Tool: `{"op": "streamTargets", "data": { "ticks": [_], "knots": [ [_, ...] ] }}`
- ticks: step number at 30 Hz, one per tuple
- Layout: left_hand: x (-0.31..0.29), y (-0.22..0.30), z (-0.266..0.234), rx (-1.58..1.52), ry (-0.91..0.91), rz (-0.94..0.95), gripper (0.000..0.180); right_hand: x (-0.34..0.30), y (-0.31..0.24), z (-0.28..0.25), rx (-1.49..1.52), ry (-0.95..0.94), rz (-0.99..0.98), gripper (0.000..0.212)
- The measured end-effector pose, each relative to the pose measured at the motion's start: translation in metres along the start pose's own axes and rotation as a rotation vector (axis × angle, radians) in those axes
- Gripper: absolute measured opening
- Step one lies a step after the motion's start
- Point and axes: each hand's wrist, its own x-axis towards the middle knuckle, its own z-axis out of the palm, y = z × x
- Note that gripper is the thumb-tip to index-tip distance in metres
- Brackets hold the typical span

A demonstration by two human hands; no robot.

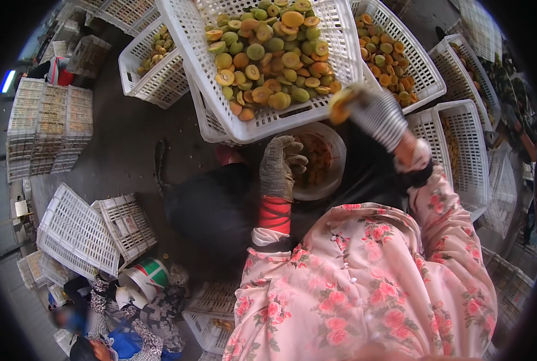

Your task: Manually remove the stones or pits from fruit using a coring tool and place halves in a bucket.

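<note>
"At the white bucket (339,155), how are the hands working?"

"The left hand (278,168) is hanging loosely curled, nothing visibly held; the blurred right hand (376,117), in striped knit, is pinching an orange fruit half (340,111) by the perforated crate (339,42)."

"Any advice?"

"Keeping the grip light (soft flesh likely bruises). Smooth green-gold fruit (274,57) is filling the crate."

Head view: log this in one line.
left hand: gloved, at bucket | right hand: blurred, holding fruit piece | crate: cut fruit
</note>
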Motion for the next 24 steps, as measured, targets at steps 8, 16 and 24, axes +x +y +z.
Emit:
{"op": "streamTargets", "data": {
  "ticks": [8,16,24],
  "knots": [
    [0.028,-0.015,-0.019,-0.157,-0.002,-0.167,0.024,0.07,0.1,-0.005,-1.101,0.021,-0.31,0.039],
    [0.004,-0.011,-0.004,0.29,0.209,0.231,0.03,0.107,0.077,0.103,-0.891,-0.367,0.314,0.055],
    [0.026,-0.036,-0.041,0.24,0.153,0.422,0.042,0.054,0.052,0.086,-0.145,-0.365,0.272,0.038]
  ]
}}
